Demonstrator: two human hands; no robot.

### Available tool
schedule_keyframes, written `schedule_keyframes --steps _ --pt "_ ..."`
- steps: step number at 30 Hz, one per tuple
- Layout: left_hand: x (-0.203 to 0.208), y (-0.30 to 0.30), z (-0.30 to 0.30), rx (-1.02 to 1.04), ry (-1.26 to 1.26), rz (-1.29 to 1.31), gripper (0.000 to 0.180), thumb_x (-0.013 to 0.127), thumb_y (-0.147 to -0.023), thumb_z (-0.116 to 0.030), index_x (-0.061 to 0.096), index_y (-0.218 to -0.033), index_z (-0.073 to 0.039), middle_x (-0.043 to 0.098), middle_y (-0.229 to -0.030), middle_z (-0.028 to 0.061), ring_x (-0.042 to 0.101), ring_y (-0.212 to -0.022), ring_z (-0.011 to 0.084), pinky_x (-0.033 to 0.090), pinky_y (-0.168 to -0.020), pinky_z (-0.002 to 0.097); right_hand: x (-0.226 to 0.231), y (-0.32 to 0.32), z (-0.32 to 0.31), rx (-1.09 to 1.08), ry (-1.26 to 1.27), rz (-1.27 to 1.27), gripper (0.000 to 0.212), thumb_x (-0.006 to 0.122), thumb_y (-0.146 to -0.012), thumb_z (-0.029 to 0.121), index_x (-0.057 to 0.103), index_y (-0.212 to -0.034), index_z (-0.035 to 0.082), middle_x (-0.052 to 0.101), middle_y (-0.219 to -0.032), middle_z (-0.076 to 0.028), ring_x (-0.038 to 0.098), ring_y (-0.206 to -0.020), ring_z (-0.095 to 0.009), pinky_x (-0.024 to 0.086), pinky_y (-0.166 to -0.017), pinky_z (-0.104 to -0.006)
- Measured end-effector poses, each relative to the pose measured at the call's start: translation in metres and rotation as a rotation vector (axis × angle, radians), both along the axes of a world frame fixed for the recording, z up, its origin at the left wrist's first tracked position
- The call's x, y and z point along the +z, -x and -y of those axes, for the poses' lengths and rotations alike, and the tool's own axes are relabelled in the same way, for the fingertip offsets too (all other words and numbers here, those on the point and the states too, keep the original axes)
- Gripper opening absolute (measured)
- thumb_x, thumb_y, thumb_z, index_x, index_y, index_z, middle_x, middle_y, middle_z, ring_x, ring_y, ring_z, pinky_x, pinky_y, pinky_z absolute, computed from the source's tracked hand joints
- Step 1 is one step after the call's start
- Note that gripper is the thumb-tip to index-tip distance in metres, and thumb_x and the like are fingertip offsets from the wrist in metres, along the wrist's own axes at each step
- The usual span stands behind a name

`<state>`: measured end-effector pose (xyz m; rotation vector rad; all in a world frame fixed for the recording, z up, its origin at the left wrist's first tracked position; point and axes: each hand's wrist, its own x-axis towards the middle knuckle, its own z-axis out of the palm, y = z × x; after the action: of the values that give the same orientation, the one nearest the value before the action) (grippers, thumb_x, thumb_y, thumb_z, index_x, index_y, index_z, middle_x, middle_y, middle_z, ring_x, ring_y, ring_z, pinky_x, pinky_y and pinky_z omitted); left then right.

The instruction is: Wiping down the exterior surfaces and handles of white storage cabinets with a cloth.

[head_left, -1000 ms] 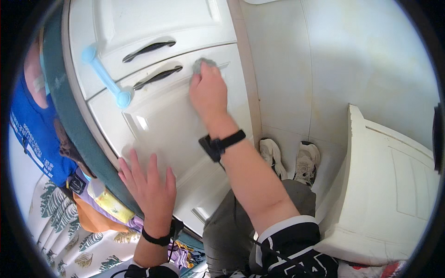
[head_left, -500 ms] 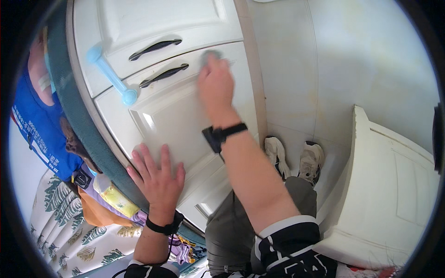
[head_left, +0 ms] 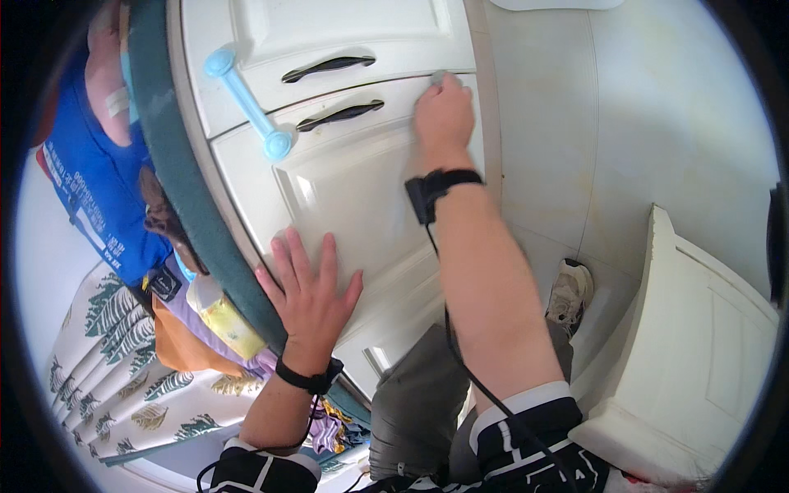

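My right hand (head_left: 445,123) is closed around a small grey pad (head_left: 439,78), most of it hidden by the fingers. It presses at the gap between two white cabinet doors, near their lower edge. My left hand (head_left: 311,297) lies flat with spread fingers on the white cabinet door (head_left: 362,189), its thumb side toward my right arm and its outer fingers beside the green top edge. Beside the gap sit two dark curved handles, one black handle (head_left: 329,69) on each door. A light-blue strap lock (head_left: 249,105) bridges both doors near the top.
Along the left runs a green surface edge (head_left: 168,156), with a blue printed bag (head_left: 103,177), a yellow packet (head_left: 226,322) and leaf-patterned fabric (head_left: 115,361) beyond it. A cream panelled piece of furniture (head_left: 699,345) stands at right. One shoe (head_left: 569,296) shows on the tiled floor.
My right hand has moved the grey pad a little farther from the handles, toward the doors' lower edge. The whole view has shifted, and my left hand stays flat on the door.
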<state>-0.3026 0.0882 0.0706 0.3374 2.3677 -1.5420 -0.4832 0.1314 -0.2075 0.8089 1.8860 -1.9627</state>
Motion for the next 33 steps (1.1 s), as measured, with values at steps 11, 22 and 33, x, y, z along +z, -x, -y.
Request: schedule_keyframes --steps 11,22,33 --pt "0.0 0.0 0.006 -0.012 0.007 0.006 0.078 0.071 -0.081 -0.062 0.055 -0.146 -0.022 0.034 -0.162 0.0277 0.031 -0.152 0.0444 0.016 -0.119 0.0689 0.125 -0.072 0.017 -0.107 0.199 -0.201 0.034 0.06 -0.093 0.015 0.065 -0.125 0.006 0.062 -0.108 -0.021 0.064 -0.097 -0.042 0.054 -0.083 -0.0521" --pt "0.002 0.001 0.002 -0.004 0.033 0.001 0.07 0.069 -0.083 -0.063 0.06 -0.142 -0.026 0.042 -0.158 0.0241 0.039 -0.148 0.0388 0.022 -0.116 0.0689 0.159 -0.082 0.016 -0.206 0.264 -0.267 0.051 0.069 -0.086 0.013 0.061 -0.136 0.004 0.061 -0.11 -0.018 0.058 -0.106 -0.038 0.05 -0.09 -0.0484" --pt "0.004 0.002 -0.002 0.013 0.053 0.038 0.077 0.071 -0.08 -0.064 0.056 -0.145 -0.024 0.042 -0.158 0.0248 0.038 -0.148 0.04 0.02 -0.117 0.0691 0.145 -0.071 0.019 -0.011 0.043 -0.333 0.053 0.071 -0.084 0.02 0.063 -0.136 0.014 0.06 -0.109 -0.011 0.058 -0.103 -0.033 0.049 -0.085 -0.0507"
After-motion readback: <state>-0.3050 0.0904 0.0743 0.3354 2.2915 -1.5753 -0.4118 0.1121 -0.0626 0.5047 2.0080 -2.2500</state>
